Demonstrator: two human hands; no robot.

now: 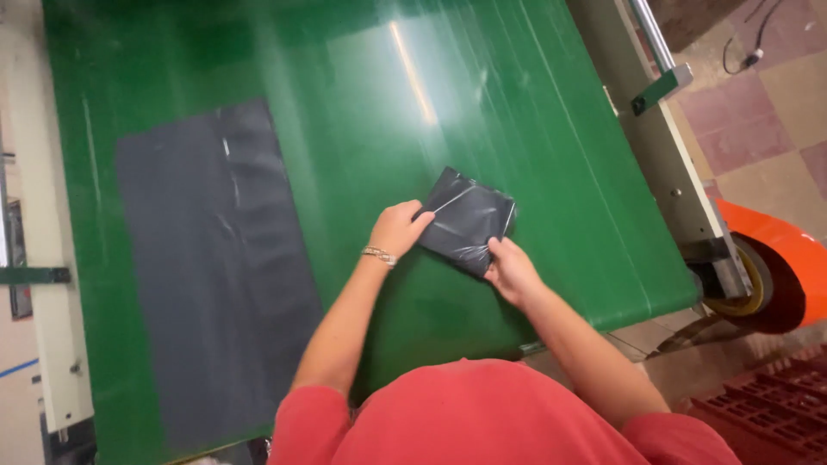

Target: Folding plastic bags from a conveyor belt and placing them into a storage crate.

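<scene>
Folded dark bag held at 2 edges over the green belt; slippage and unfolding are the risks.

At the left, 1 flat grey plastic bag (215,275) is laid out full length on the green conveyor belt (370,103), well apart from the hands. Near the middle, the left hand (398,228) is curled, its fingers (419,215) pinching the left edge of the small folded black bag (465,222), which rests on the belt. Its lower right corner is pinched by the fingers of the right hand (512,271). Because the plastic looks glossy and slick, a fold could spring open if either pinch were loosened. Were the belt to be running, which cannot be told, the packet could be carried askew. At the far right, an orange roll (788,258) sits beside the frame.
</scene>
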